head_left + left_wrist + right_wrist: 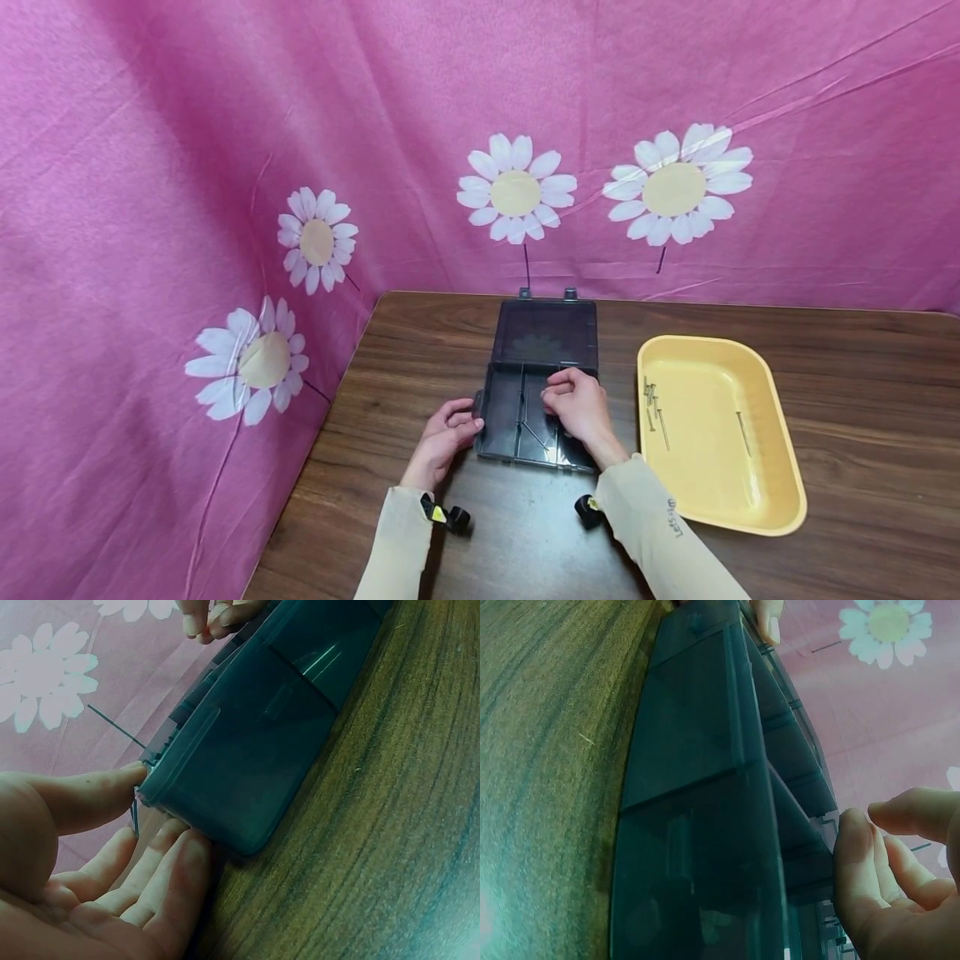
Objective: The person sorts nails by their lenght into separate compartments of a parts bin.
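Observation:
A dark translucent compartment box (501,417) lies on the table with its lid (547,332) folded back. My left hand (444,442) holds the box's left edge; in the left wrist view the thumb (97,796) touches the rim and the fingers lie against the side. Over the right-hand compartments hovers my right hand (581,408), its fingers bent. In the right wrist view a small gap shows between thumb and forefinger, with nothing visible in it. A thin screw or nail (534,435) lies slanted in the middle compartment.
A yellow tray (708,508) stands right of the box. Several screws or nails (652,408) lie at its left side, and a single long one (743,433) lies farther right. A pink flowered cloth (420,167) hangs behind and left of the wooden table (862,400).

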The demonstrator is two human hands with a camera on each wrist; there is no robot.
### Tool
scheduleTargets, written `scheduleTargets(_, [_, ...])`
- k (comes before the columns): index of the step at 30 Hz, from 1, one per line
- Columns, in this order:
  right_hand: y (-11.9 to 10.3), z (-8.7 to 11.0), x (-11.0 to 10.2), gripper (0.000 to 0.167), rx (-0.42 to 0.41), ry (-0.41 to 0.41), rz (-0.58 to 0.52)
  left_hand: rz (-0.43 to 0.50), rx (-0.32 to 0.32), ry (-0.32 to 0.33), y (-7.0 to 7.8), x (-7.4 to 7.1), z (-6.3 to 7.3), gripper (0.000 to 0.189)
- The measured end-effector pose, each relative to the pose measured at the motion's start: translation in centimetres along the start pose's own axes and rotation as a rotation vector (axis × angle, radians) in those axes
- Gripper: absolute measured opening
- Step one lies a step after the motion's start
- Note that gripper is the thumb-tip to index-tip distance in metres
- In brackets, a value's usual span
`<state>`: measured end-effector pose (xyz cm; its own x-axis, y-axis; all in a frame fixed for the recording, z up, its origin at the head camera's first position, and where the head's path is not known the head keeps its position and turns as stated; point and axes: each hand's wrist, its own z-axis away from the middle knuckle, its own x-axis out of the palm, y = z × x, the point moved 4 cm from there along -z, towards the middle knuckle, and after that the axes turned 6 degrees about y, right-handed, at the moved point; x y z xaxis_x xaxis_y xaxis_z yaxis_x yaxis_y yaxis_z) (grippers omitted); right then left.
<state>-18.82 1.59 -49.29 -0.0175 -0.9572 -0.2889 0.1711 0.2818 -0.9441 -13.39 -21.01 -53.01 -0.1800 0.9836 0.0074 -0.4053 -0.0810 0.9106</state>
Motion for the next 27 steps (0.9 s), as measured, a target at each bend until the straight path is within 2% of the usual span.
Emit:
scheduleTargets(9, [-0.3, 0.3, -0.8, 0.023, 0.002, 0.010, 0.026, -0.004, 0.005, -0.006, 0.1, 0.3, 0.0, 0.051])
scheduleTargets(22, [-2.0, 1.1, -2.7, 0.023, -0.019, 0.031, -0.047, 0.006, 0.011, -0.002, 0.2, 0.2, 0.1, 0.050])
scheduleTargets(27, [-2.3, 1.2, -3.7, 0.021, -0.032, 0.054, -0.033, -0.001, 0.006, 0.001, 0.3, 0.1, 0.1, 0.051])
